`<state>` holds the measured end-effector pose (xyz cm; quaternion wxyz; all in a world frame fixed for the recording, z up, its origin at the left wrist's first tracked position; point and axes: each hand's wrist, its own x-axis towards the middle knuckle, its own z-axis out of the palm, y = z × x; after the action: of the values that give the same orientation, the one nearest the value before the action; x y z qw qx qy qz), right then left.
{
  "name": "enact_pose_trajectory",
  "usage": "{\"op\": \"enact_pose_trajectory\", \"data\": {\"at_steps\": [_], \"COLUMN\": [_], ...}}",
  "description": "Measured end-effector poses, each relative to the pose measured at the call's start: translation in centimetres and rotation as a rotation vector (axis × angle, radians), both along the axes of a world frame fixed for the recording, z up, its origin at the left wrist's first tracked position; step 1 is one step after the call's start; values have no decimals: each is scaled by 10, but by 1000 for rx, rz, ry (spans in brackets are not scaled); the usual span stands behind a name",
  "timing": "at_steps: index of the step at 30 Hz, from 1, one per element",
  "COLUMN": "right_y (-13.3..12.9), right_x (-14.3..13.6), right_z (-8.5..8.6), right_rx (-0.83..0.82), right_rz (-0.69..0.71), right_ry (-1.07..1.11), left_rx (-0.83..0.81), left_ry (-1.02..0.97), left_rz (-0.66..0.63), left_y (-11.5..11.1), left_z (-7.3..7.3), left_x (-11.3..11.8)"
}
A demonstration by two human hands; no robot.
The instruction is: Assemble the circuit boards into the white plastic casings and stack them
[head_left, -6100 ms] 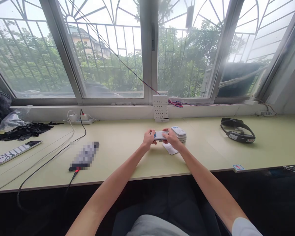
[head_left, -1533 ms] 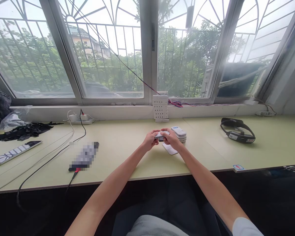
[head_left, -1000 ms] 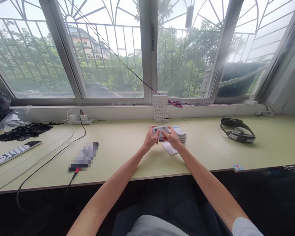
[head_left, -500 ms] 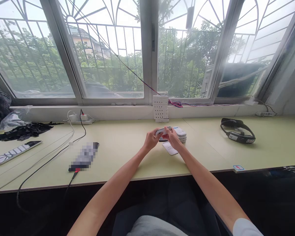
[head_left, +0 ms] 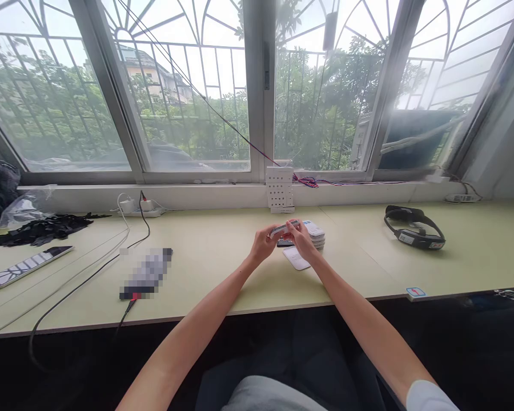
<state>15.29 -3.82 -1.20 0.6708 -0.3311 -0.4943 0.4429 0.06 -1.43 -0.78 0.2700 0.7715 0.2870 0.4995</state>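
Note:
Above the table, my left hand [head_left: 264, 242] and my right hand [head_left: 302, 238] both grip the ends of a thin, flat, grey-white piece [head_left: 279, 230]. Its edge is turned towards me, and my fingers cover much of it, so its kind is unclear. Just behind my right hand stands a stack of flat white pieces with rounded corners [head_left: 314, 232]. A single white card-like piece [head_left: 297, 258] lies flat below my right hand. Under the held piece, part of a dark flat object [head_left: 284, 242] shows between my hands.
A white panel with rows of square holes [head_left: 280, 190] leans against the sill. On the right lies a black head strap [head_left: 415, 228]. To the left are a blurred-out phone-like device [head_left: 146, 274] on a cable, a tablet [head_left: 25, 266], black strips [head_left: 43, 229] and a power strip [head_left: 141, 211].
Between my fingers the flat piece has tilted slightly, showing more of its edge. A reddish patch beneath it no longer shows. Both arms stay in nearly the same place.

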Motion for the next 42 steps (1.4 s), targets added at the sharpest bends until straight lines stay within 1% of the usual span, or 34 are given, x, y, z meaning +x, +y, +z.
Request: {"op": "enact_pose_trajectory", "data": {"at_steps": [3, 6, 9, 12, 16, 19, 25, 30, 34, 37, 39, 42], "right_y": [1, 1, -1, -3, -3, -3, 0, 3, 1, -1, -1, 1], "right_x": [1, 2, 2, 1, -2, -3, 0, 3, 1, -1, -1, 1], "right_z": [0, 0, 1, 2, 0, -1, -4, -6, -4, -3, -3, -6], "right_rx": [-3, -18, -56, -93, -99, -102, -88, -71, -88, -128, -119, -54], "right_rz": [0, -59, -140, -147, -149, -177, -205, -181, -184, -209, -229, -254], "right_ry": [-24, -73, -120, -181, -283, -346, -411, -411, -383, -330, -341, -518], "left_rx": [-25, -71, -145, -251, -365, -413, -451, -452, -452, -481, -514, -525], "left_ry": [-11, -29, -57, -106, -176, -167, -152, -150, -163, -186, -196, -158], "left_rz": [2, -15, -68, -96, -79, -67, -78, -103, -111, -80, -34, 70], "left_y": [1, 0, -1, -1, 0, -1, 0, 2, 1, 1, 2, 3], "left_z": [-1, -1, -1, 0, 1, 2, 0, -1, 0, 1, 0, 0], "left_x": [0, 0, 2, 3, 4, 3, 2, 2, 3, 4, 4, 2]}}
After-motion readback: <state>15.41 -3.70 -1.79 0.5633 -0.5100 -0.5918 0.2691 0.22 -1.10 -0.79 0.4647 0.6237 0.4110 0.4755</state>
